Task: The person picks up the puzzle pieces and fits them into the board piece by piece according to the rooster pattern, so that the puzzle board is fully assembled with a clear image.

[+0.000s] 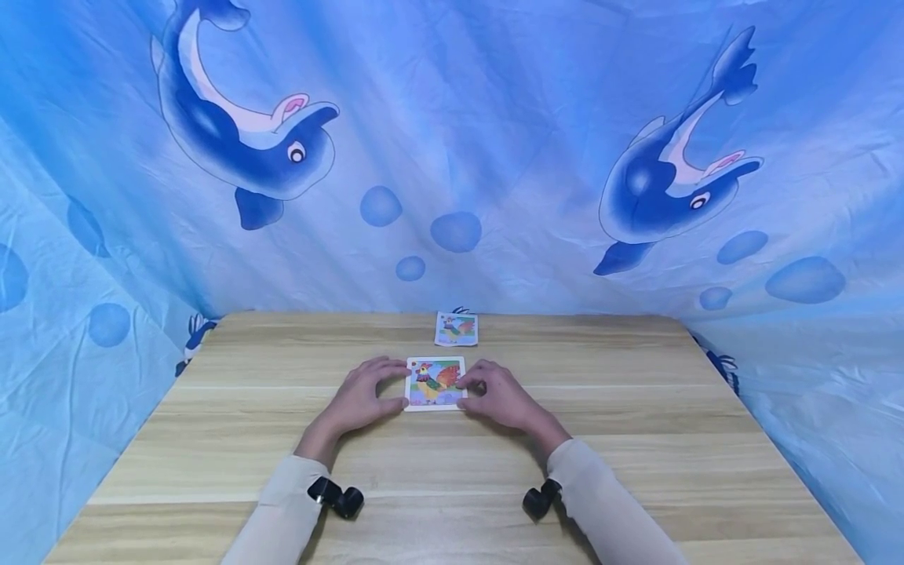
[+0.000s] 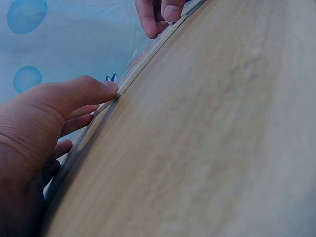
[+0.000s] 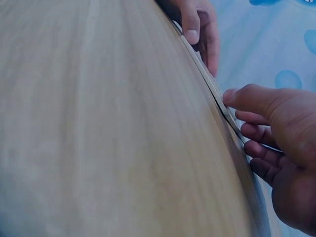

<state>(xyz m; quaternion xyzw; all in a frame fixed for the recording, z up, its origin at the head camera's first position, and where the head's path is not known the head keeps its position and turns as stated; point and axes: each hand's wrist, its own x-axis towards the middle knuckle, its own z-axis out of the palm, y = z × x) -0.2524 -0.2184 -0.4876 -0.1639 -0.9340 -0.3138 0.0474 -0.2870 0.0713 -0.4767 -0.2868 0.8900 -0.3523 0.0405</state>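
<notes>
Curled fingers (image 1: pixel 395 367) of the left hand (image 1: pixel 362 396) and the right hand (image 1: pixel 499 396) pinch opposite edges of a rooster puzzle board (image 1: pixel 435 383) lying flat mid-tabletop (image 1: pixel 636 439), thumbs at its near corners. The wrist views suggest the thin board sits flush with the wood, so a thumb could slip off the edge, or an uneven lift could tip it; whether loose pieces would spill cannot be told. A matching picture card (image 1: pixel 456 329) lies just beyond.
</notes>
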